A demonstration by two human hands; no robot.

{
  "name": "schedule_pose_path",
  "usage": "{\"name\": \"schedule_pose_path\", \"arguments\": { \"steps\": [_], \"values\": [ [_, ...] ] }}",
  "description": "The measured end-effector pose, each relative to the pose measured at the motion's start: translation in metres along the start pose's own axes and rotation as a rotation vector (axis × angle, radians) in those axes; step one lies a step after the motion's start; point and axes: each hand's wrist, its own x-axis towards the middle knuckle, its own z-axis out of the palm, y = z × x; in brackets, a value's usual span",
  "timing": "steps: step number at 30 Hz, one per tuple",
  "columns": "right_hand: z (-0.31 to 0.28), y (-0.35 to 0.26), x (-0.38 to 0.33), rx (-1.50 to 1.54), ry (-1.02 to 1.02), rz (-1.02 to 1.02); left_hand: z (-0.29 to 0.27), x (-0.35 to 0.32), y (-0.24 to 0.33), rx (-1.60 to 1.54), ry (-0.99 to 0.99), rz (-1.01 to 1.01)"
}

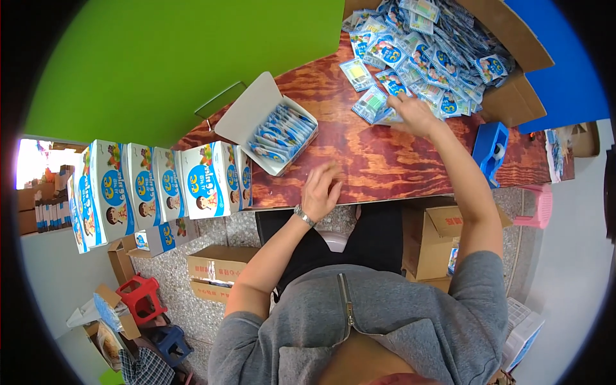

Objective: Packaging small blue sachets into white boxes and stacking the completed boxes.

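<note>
Head view: your right hand (414, 117) reaches into the near edge of the sachet pile (427, 61), with the thumb and forefinger apart. You cannot confirm a grip from this angle, since the hand hides part of the contact. Sound practice here, in this judgement, is to pinch one sachet by its crimped edge and draw it off flat; the sachets overlap, so a deep grab is likely to bring a second. Mind your forearm, which passes close beside the blue tape dispenser (486, 146).

Position, taken from the open white box (251, 110): the nearest green-windowed sachet (369, 106) lies to its right, well apart from it, flat on the table, right at your right fingertips. The pile lies farther right and beyond. Your left hand (321, 194) is on its near side, slightly right, empty, with the fingers loosely curled.
</note>
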Motion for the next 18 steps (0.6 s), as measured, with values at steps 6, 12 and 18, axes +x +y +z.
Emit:
{"name": "schedule_pose_path", "arguments": {
  "steps": [6, 12, 18],
  "values": [
    [0.032, -0.093, -0.036, 0.028, 0.247, -0.187, 0.040, 0.048, 0.003, -0.235, -0.041, -0.085],
    [0.052, -0.082, -0.058, 0.193, 0.363, -0.130, 0.061, 0.061, -0.006, -0.236, -0.146, -0.059],
    [0.043, -0.052, -0.044, 0.663, 0.144, -0.348, 0.046, 0.065, -0.017, -0.172, -0.221, 0.028]
  ]
}}
